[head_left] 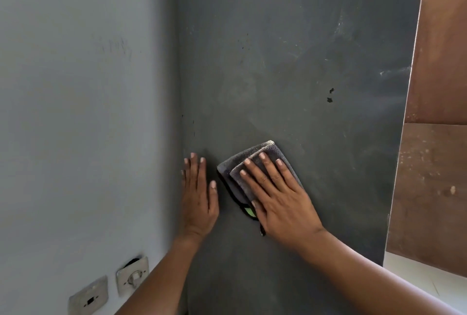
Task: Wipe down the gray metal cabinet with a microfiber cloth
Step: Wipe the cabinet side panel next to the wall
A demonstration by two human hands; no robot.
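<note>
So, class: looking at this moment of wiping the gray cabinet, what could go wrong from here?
1. The left hand rests bare on the cabinet panel, so it may leave fresh prints.
2. The right hand only presses the folded cloth with flat fingers; it could slip out and drop.
3. The two dark marks higher up might get missed.

matt, dusty, scuffed dark gray cabinet side (290,74); nubby gray microfiber cloth (255,163) folded; smooth matt painted wall (83,112); brushed-metal switch plates (132,275); mottled brown wood-look panel (439,138)
</note>
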